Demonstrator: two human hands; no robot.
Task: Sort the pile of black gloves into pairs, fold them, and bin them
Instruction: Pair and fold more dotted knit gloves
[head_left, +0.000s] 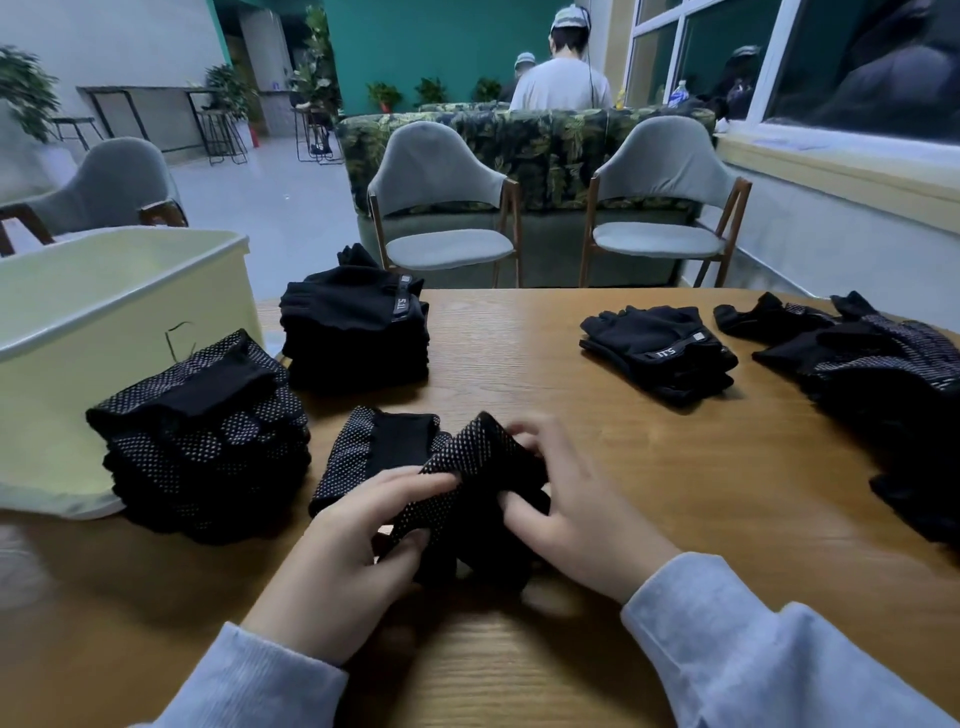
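Note:
A pair of black gloves with white dots (467, 467) lies in front of me on the wooden table (675, 493), partly folded over itself. My left hand (353, 545) pinches its near left edge between thumb and fingers. My right hand (566, 514) holds the folded part from the right, fingers curled over the cloth. A stack of folded dotted gloves (202, 441) stands at the left. Behind it is a stack of folded plain black gloves (358, 332). A pale yellow bin (119, 291) sits at the far left.
A small heap of plain black gloves (660, 348) lies at centre right, and a loose pile of dotted gloves (883, 384) at the right edge. Two grey chairs (447, 208) stand beyond the table's far edge. A person sits with their back to me farther off.

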